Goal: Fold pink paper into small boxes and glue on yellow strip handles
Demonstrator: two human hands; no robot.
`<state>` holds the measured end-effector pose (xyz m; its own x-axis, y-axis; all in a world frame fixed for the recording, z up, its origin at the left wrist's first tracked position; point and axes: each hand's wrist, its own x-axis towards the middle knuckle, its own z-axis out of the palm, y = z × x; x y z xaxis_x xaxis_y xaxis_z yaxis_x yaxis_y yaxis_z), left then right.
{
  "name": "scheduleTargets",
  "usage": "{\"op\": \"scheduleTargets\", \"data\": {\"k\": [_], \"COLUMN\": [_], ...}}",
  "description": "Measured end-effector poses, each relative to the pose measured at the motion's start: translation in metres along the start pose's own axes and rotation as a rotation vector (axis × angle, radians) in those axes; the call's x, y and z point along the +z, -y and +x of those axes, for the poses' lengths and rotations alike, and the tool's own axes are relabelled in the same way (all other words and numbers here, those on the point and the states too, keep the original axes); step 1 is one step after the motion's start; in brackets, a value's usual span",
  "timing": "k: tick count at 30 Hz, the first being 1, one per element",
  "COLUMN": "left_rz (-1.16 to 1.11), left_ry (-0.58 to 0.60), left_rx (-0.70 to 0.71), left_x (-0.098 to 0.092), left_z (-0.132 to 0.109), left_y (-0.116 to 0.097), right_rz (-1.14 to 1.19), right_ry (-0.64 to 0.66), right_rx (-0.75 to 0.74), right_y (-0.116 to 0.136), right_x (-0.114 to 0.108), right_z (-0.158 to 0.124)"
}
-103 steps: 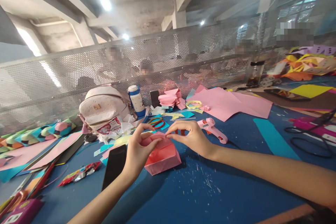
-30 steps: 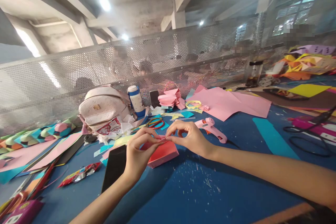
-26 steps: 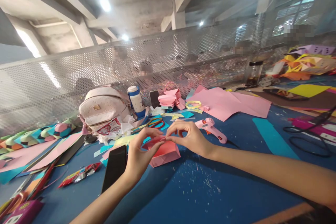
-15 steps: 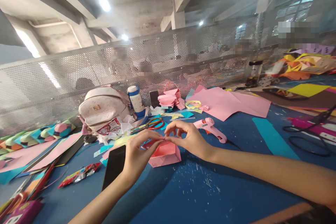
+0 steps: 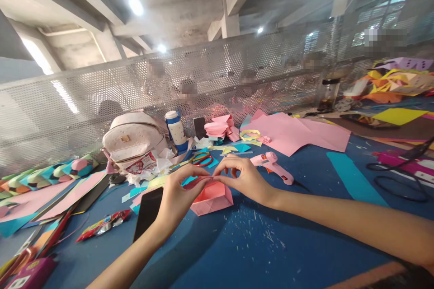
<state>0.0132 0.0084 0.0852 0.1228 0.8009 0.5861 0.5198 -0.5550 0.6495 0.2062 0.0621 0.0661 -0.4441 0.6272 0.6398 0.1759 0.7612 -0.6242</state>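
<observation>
A folded pink paper box [image 5: 213, 203] with an open top rests on the blue table in front of me. My left hand [image 5: 185, 189] pinches its far upper edge between thumb and fingers. From the other side, my right hand [image 5: 239, 174] pinches the same edge, its fingertips nearly touching those of the left. Both hands partly hide the box's back wall. Just beyond my right hand lies a pink glue gun [image 5: 273, 167]. Under my left wrist is a dark phone [image 5: 148, 212]. Scissors with red handles [image 5: 202, 159] lie behind the hands.
A pale backpack [image 5: 134, 137] and a white-and-blue bottle [image 5: 176, 131] stand along the perforated metal screen [image 5: 210, 72]. Pink paper sheets [image 5: 294, 131] lie at the back right. A red snack wrapper [image 5: 103, 225] is at left, a blue paper strip [image 5: 354, 178] at right.
Both hands keep their pinch on the box edge. The right fingers have bent slightly closer to the left fingertips; the box has barely shifted.
</observation>
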Motion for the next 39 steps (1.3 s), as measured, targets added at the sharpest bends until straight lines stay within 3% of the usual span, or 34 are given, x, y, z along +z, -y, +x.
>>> {"op": "scheduleTargets", "data": {"k": [12,16,23,26,31,34,39], "left_rz": [-0.033,-0.019,-0.041,-0.160,-0.478,-0.467,-0.450], "left_ry": [0.070,0.023,0.003,-0.012,0.062,0.052,0.046], "left_rx": [-0.055,-0.112,-0.023,-0.058,-0.226,-0.316,-0.320], "left_x": [-0.006,-0.007,-0.003,-0.001,0.005,0.008,0.009], "left_z": [0.003,0.004,-0.001,0.001,0.007,0.006,0.003], "left_y": [-0.009,-0.008,-0.010,-0.001,0.027,0.038,0.041], "right_rz": [0.038,0.057,0.090,0.100,0.195,0.215,0.237], "right_ry": [0.042,0.054,0.071,-0.008,-0.155,-0.136,-0.084], "right_rx": [0.030,0.047,0.045,0.048,0.132,0.193,0.204], "right_y": [0.012,0.010,0.014,0.012,-0.007,-0.018,-0.023], "right_x": [-0.001,-0.002,-0.003,-0.008,-0.014,-0.012,-0.007], "right_z": [0.002,0.002,0.001,0.005,0.014,0.014,0.013]}}
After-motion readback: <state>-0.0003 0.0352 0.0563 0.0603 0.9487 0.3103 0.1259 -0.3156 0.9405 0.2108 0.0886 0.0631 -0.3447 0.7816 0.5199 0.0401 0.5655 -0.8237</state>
